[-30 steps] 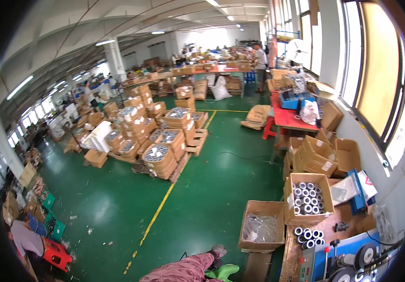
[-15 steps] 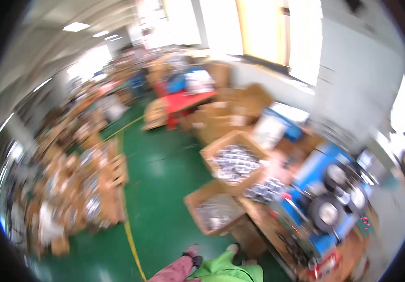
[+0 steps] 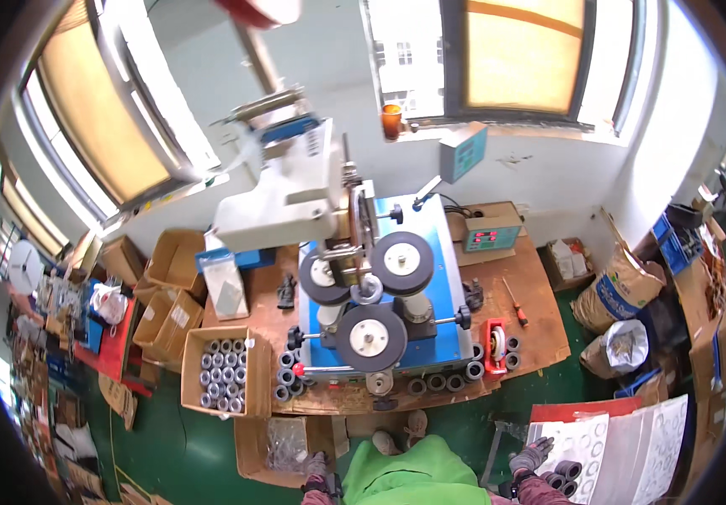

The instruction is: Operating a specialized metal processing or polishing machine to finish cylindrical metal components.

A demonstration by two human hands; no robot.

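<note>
My right hand [image 3: 533, 454], in a grey glove, reaches with fingers stretched out over a white sheet [image 3: 592, 438] printed with rings. Several dark grey rings [image 3: 565, 473] lie beside it. Down at my left side, my gloved left hand [image 3: 318, 465] is next to an open cardboard box [image 3: 247, 450] with a clear plastic bag [image 3: 287, 443] inside; its fingers are too small to read. Ahead on the bench stands a blue-based machine [image 3: 430, 337] with three black rollers [image 3: 371, 337]. A grey ring [image 3: 367, 291] sits between the rollers.
Grey rings fill a cardboard box [image 3: 191, 379] on the bench's left. More loose rings [image 3: 436, 383] line the front edge of the wooden bench [image 3: 539, 337]. A screwdriver [image 3: 516, 305], a red-framed tool [image 3: 495, 345] and a control box [image 3: 493, 238] lie right. Sacks [image 3: 619, 290] stand beyond.
My view has swung right from the aisle and stacked boxes to face the machine squarely. My right hand has come into view beside the dark rings.
</note>
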